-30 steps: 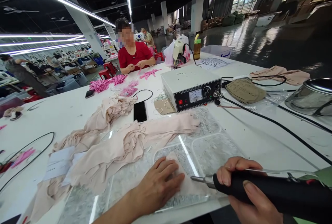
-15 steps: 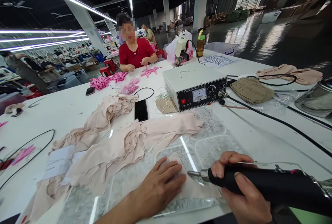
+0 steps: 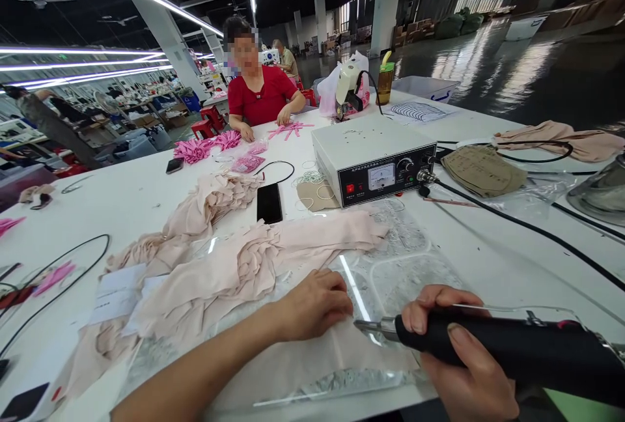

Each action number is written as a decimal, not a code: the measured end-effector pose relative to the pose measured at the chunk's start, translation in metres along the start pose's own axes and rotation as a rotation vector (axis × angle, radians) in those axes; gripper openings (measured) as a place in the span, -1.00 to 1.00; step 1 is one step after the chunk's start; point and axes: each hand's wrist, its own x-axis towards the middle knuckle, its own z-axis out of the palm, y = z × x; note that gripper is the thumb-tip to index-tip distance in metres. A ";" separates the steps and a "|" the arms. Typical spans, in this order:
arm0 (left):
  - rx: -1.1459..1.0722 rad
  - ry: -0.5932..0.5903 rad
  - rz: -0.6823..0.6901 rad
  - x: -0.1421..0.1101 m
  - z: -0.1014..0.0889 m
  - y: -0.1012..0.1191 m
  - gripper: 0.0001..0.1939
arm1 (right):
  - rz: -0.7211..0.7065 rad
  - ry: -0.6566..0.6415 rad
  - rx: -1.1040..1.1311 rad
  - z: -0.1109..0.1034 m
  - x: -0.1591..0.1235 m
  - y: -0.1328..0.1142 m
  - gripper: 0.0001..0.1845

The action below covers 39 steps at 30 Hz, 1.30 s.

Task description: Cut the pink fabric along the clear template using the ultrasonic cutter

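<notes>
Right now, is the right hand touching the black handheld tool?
Touching. The head view shows the right hand with its fingers wrapped around the body of the black handheld tool.

The white desk bears a grey control box. Left of the box lie a dark phone, a heap of beige fabric and, farther back, a pink bundle. Behind the box are a green-lidded bottle and a printed paper; right of it, a beige cloth; in front, a clear sheet.
</notes>
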 end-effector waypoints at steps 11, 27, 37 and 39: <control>-0.008 -0.082 0.047 0.011 -0.005 0.002 -0.90 | 0.032 0.022 -0.003 -0.002 -0.001 -0.006 -0.87; 0.012 -0.015 0.052 0.005 0.002 -0.001 -0.90 | 0.011 0.031 0.014 -0.004 -0.004 -0.005 -0.86; -0.004 -0.013 0.027 0.006 -0.002 0.004 -0.85 | 0.040 0.015 0.029 -0.001 -0.004 -0.005 -0.85; 0.006 -0.023 0.014 0.006 -0.002 0.005 -0.84 | 0.041 0.013 0.025 0.000 -0.004 -0.006 -0.84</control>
